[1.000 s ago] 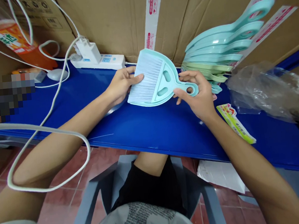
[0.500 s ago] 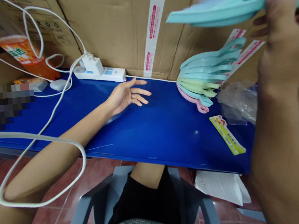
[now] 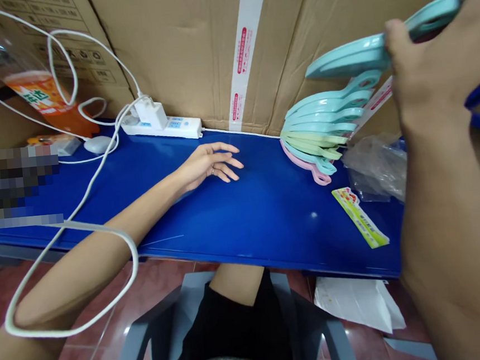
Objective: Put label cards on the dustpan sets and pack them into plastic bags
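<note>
My right hand [image 3: 443,61] is closed around a teal plastic piece [image 3: 351,58] with a looped handle, raised at the upper right. It may be more than one layer; I cannot tell. Just below it leans a nested stack of similar plastic pieces [image 3: 319,120] in light blue, green and pink, against the cardboard. Their rounded ends face left and their looped handles face right. My left hand [image 3: 211,165] is at the middle of the blue table [image 3: 235,219], palm down with fingers stretched and apart, holding nothing.
A yellow-green printed label [image 3: 361,217] and a clear plastic bag [image 3: 375,165] lie at the right. Behind the table stands cardboard [image 3: 178,51]. A white power strip [image 3: 176,126], a looped white cable [image 3: 136,267] and an orange drink bottle [image 3: 40,102] are at the left.
My right hand has brought the teal piece down and closer to the stack, tilting it so the handle end is higher. My left hand has turned slightly, palm more downward.
</note>
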{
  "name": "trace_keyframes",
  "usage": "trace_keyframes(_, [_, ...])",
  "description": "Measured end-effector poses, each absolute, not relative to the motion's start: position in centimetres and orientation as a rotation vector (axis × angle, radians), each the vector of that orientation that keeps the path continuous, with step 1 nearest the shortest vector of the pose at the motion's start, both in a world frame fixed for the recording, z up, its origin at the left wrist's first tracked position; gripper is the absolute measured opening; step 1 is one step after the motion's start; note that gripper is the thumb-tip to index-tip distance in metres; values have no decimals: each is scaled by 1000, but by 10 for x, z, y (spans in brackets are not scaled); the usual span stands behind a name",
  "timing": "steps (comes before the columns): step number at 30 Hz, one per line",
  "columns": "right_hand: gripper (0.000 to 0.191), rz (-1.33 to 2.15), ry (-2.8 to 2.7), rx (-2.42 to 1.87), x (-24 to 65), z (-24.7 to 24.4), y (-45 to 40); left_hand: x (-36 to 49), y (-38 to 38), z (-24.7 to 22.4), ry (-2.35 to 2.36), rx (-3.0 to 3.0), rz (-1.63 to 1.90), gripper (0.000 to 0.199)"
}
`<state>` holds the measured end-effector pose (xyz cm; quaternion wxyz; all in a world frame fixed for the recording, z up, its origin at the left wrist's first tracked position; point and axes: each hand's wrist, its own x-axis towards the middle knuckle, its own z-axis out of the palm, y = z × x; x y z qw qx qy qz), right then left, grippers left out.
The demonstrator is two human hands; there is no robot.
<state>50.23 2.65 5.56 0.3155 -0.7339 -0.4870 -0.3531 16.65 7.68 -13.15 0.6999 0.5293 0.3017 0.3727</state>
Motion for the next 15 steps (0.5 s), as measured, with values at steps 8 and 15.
trace_keyframes(8, [62,-798,-1336,-2150,489,39,45,167,79,-139,656,1241,766,23])
trace_keyframes(15, [82,-512,-1428,-2276,481,23,41,169,80,-146,686,1329,744,23])
